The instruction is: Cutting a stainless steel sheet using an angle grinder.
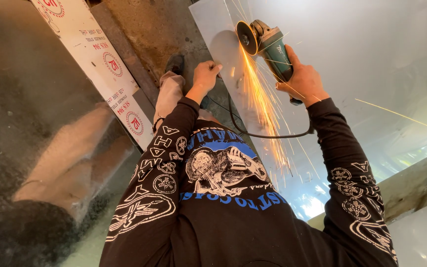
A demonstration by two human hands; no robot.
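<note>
- Two hands at work on one shiny steel sheet [371, 54], seen past black printed sleeves.
- Right hand [303, 79] wrapped tight around the teal body of an angle grinder [268, 42], fingers fully closed, no gap in the grip.
- Grinder disc [246, 37] tilted against the sheet near its left edge, orange sparks [263, 109] streaming off the sheet toward the chest.
- Left hand [205, 74] curled at the sheet's left edge, fingertips [217, 66] on the metal; pinching or only pressing, cannot tell.
- Black power cord [253, 132] looping below the grinder, across the sheet.
- White printed board [95, 54] well left of the sheet.
</note>
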